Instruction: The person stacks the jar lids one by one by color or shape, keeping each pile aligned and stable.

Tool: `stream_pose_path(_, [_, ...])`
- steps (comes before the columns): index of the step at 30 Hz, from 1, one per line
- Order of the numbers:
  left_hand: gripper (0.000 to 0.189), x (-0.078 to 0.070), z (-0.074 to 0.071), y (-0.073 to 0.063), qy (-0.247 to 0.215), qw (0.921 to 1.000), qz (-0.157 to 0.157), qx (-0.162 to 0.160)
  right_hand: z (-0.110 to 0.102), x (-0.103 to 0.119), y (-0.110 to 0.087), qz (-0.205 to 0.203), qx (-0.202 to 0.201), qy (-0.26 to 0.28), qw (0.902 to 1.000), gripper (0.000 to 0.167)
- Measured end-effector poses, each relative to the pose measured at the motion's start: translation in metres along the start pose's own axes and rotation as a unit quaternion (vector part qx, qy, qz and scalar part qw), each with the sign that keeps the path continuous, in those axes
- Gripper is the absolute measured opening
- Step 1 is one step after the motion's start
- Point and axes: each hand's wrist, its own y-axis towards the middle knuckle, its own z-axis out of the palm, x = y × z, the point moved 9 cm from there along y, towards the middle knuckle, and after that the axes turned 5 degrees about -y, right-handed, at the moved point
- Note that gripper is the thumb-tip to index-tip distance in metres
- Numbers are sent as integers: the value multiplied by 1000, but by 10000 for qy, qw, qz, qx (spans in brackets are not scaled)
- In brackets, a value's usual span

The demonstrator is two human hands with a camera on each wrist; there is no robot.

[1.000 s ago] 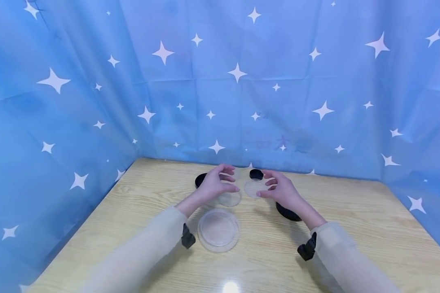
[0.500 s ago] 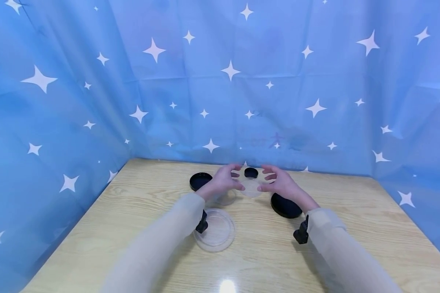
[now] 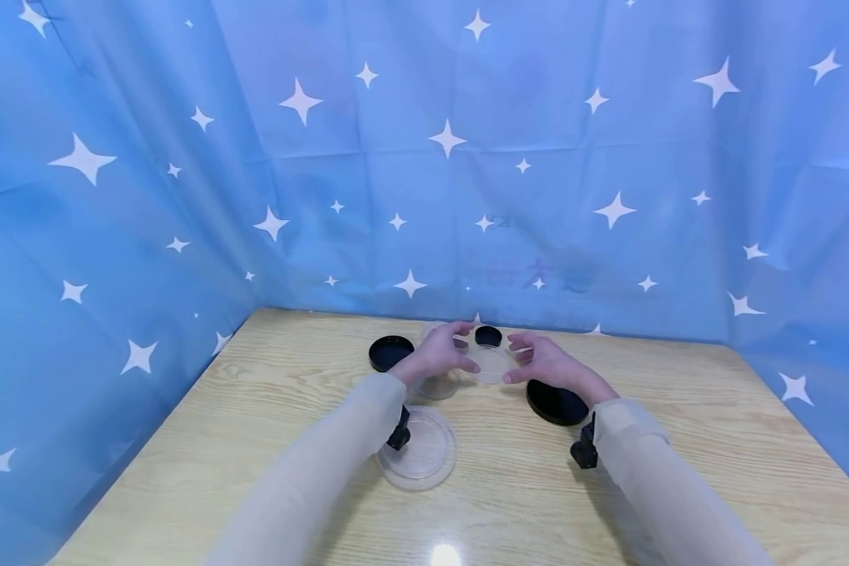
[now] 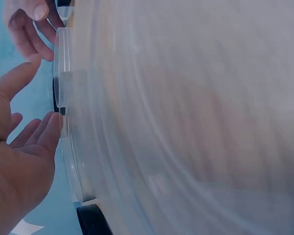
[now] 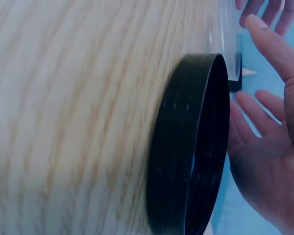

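Observation:
Both hands are held over the far part of the table with fingers loosely curved and nothing gripped. Between them lies a clear round dish (image 3: 491,365), with a small black round lid (image 3: 488,336) just behind it. My left hand (image 3: 439,351) is at the dish's left, above a second clear round dish (image 3: 440,386) that it partly hides. On the other side is my right hand (image 3: 548,364), near a large black lid (image 5: 186,142) that stands rim up in the right wrist view. Whether either hand touches the middle dish cannot be told.
A medium black lid (image 3: 389,353) lies left of the left hand. A large clear dish (image 3: 424,456) sits nearer, partly under the left wrist camera. Another clear piece shows behind the left hand. A blue star-patterned curtain (image 3: 410,204) borders the wooden table (image 3: 523,487).
My left hand has moved right, toward the right hand, uncovering more of the medium black lid. The right hand has shifted only slightly, and the dishes and lids stay put.

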Motion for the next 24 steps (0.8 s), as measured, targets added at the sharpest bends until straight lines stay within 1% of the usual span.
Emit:
stream_pose_path(5, [86, 5, 0, 3, -64, 9999, -81, -5, 3, 2, 0, -89, 217, -90, 9997, 86])
stream_pose_path(12, [88, 10, -1, 4, -13, 9997, -233, 30, 5, 1, 2, -114, 169, -261, 9995, 84])
stream_pose_path(15, [85, 11, -1, 5, 126, 9995, -297, 49, 5, -1, 5, -97, 115, -333, 9993, 83])
stream_pose_path(19, [81, 10, 1, 7, 424, 9985, -321, 146, 5, -3, 7, -14, 54, -401, 9992, 82])
stream_pose_path(21, [81, 10, 2, 9, 584, 9975, -322, 223, 5, -3, 7, -62, 45, -487, 9988, 82])
stream_pose_path(24, [81, 9, 4, 10, 698, 9964, -327, 359, 3, -1, 8, -119, -14, -577, 9983, 80])
